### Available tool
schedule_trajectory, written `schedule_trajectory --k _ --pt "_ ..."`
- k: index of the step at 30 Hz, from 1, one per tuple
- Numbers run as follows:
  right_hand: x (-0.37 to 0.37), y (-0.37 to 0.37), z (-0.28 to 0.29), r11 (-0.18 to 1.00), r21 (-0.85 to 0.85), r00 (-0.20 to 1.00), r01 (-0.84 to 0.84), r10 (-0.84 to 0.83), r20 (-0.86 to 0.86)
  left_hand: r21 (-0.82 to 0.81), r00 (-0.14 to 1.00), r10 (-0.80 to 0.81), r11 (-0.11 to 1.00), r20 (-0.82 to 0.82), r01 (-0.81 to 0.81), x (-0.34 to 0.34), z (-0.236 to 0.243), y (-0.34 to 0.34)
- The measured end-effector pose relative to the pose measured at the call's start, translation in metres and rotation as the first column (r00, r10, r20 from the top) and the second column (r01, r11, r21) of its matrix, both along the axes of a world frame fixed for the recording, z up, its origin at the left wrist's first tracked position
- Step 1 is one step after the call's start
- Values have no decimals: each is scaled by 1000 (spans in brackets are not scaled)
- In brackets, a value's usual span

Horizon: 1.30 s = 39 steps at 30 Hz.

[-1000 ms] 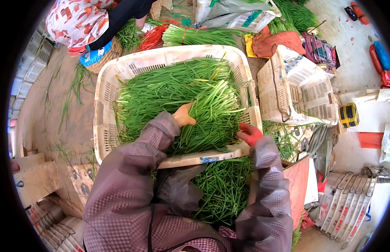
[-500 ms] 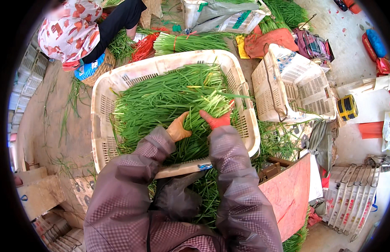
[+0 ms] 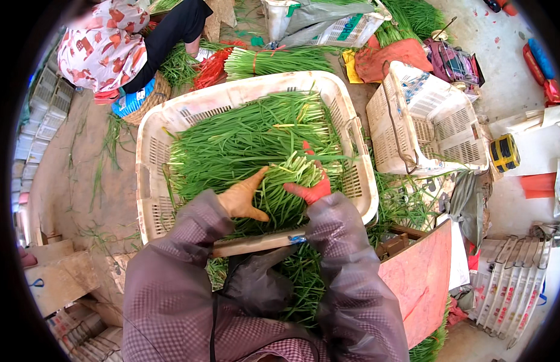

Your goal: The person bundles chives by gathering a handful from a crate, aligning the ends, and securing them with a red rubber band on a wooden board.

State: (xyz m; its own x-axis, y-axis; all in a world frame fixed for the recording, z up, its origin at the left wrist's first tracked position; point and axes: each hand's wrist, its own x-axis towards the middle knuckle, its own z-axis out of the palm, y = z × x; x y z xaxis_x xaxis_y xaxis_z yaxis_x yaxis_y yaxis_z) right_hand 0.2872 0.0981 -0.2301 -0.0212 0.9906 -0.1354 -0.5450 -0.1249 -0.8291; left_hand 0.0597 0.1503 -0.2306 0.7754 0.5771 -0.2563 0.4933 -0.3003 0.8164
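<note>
A bunch of green chives (image 3: 286, 187) lies on top of the chives (image 3: 231, 142) in a large white plastic crate (image 3: 148, 199), its pale cut ends towards the right. My left hand (image 3: 246, 196), in a tan-orange glove, is open at the bunch's left side, thumb and fingers spread wide. At the cut ends, my right hand (image 3: 314, 186) in a red glove is cupped against the stems, with thumb and fingers stretched apart. Some of its fingers are hidden behind the bunch.
Right of my crate stands another white crate (image 3: 388, 130) with a wire handle. A tied chive bundle (image 3: 280, 62) lies beyond the far rim. A person in a patterned shirt (image 3: 102, 48) sits at the far left. A reddish board (image 3: 418, 283) stands near my right arm.
My left hand has loosened from the bunch and moved slightly left and down, its fingers spreading. The right hand's fingers have spread at the cut ends. The bunch now lies lower in the crate.
</note>
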Motion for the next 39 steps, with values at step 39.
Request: schedule_trajectory --k 39 --pt "-32 -266 211 950 310 772 22 -213 599 -753 813 580 -509 59 417 27 162 -263"
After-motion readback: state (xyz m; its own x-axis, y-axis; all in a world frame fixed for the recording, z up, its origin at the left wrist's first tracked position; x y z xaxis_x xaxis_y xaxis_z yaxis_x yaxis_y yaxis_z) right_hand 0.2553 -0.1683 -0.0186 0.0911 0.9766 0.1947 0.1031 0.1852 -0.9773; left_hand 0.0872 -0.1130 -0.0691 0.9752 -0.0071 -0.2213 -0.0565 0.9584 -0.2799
